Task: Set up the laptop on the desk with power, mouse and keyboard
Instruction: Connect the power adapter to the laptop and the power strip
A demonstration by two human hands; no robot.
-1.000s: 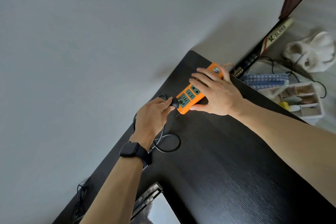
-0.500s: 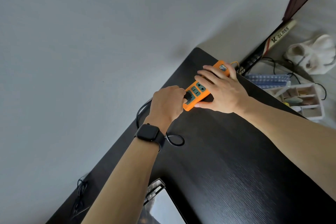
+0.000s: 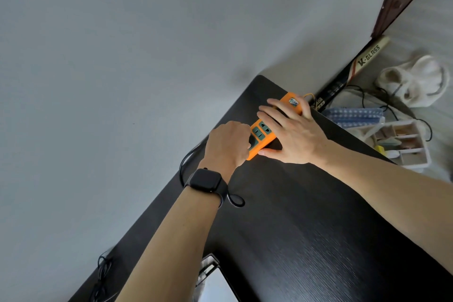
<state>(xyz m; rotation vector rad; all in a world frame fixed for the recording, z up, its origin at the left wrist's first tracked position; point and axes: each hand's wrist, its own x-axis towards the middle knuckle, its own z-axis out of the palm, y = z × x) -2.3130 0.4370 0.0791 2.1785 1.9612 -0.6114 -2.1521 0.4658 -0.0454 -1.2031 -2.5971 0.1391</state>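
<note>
Orange power strip point(image 3: 267, 131) lies centre-right of frame, at far corner of black counter point(image 3: 318, 240). Left hand point(image 3: 229, 146) fisted at its near end, contents hidden; right hand point(image 3: 293, 137) flat, pinning it. Grey wall point(image 3: 122, 56) upper left; floor clutter upper right.

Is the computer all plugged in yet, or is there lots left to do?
Almost plugged in. The right hand steadies the orange power strip on the black desk, while the left hand pushes on its near end; the plug is hidden. No mouse or keyboard shows yet, so those remain.
</note>
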